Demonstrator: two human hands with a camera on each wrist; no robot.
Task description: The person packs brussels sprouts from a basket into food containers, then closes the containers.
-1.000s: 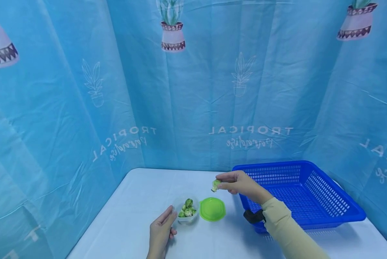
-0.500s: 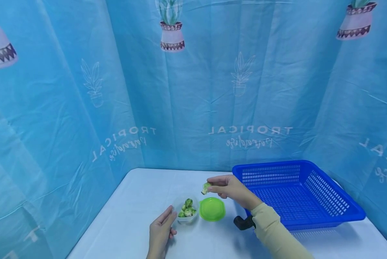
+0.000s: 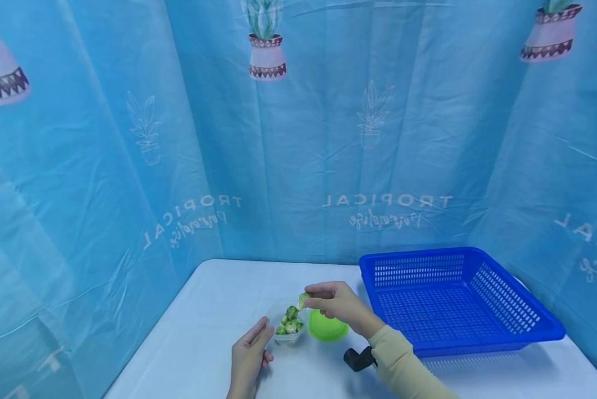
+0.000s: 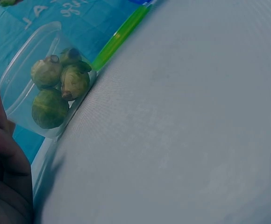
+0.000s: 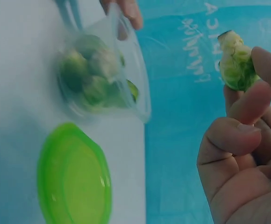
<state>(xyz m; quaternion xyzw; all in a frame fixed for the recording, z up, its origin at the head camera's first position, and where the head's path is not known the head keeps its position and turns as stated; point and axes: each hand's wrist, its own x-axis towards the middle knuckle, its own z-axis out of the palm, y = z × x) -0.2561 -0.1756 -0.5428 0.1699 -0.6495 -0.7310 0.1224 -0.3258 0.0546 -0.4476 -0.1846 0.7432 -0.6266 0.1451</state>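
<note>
Between the thumb and fingertips of my right hand (image 3: 339, 303) is a Brussels sprout (image 5: 238, 63), its pale cut stem pointing away from the fingers. In the head view that hand is at the far right rim of a clear plastic container (image 3: 284, 339). Several green Brussels sprouts (image 4: 50, 108) lie inside the container. My left hand (image 3: 249, 354) grips the container's left rim, thumb on the near side. A bright green lid (image 5: 74, 182) lies flat on the table just right of the container, partly covered by my right hand in the head view.
A large blue plastic basket (image 3: 453, 310) with slotted walls stands at the right of the white-covered table (image 3: 203, 310). A black device (image 3: 359, 359) is strapped at my right wrist. Blue printed curtains (image 3: 298, 166) hang behind and beside the table.
My right hand has moved left and slightly nearer with the Brussels sprout, from beside the blue basket to the container's rim. The left hand and the container have stayed put.
</note>
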